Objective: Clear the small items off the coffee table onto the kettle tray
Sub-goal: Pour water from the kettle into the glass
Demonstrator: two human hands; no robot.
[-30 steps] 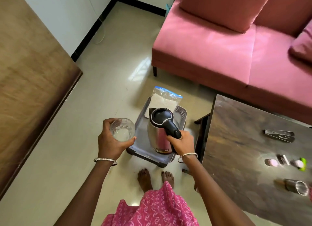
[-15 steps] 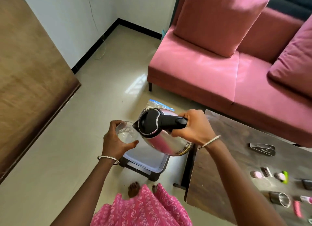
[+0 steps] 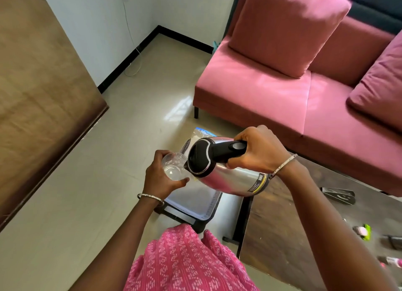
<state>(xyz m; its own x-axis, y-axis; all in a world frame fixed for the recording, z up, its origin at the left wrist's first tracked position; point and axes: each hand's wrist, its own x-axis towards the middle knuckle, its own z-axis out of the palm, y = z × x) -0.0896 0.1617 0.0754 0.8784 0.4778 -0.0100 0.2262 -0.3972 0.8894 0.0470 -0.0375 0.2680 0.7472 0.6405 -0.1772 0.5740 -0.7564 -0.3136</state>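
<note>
The dark wooden bench (image 3: 278, 230) has its edge at about five o'clock, close under the kettle's base, and I judge a careless swing back could knock it. My right hand (image 3: 260, 152) is clenched round the black handle of the steel kettle (image 3: 235, 180). It is tipped with its spout at nine o'clock over the clear drinking glass (image 3: 173, 168), which my left hand (image 3: 159, 181) grasps. If I tip too far or let the glass drift, water could land on the grey plastic tray (image 3: 195, 201) at six o'clock below, or on the floor. The small items, a flat dark piece (image 3: 338, 195) and a pink-and-green piece (image 3: 362, 231), lie on the bench at four o'clock from my right hand, well apart from it.
</note>
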